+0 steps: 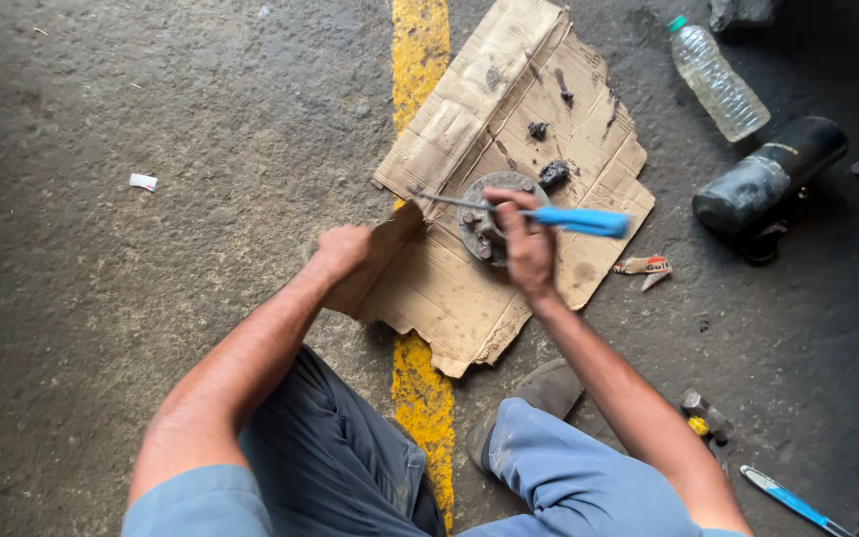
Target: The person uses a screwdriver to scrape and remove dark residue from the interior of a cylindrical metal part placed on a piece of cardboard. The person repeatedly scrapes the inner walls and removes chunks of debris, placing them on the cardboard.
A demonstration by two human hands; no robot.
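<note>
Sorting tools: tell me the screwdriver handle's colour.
Bright blue handle, held by the right hand; head view.

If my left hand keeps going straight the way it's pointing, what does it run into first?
The left hand points up and right, already at the torn cardboard sheet edge. Straight on, it would likely meet the round metal hub next, though depth is hard to judge.

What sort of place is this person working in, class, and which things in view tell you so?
Probably a vehicle repair workshop floor: a greasy round metal hub lies on cardboard, the right hand holds a blue-handled screwdriver, and the concrete floor carries a painted yellow line.
</note>
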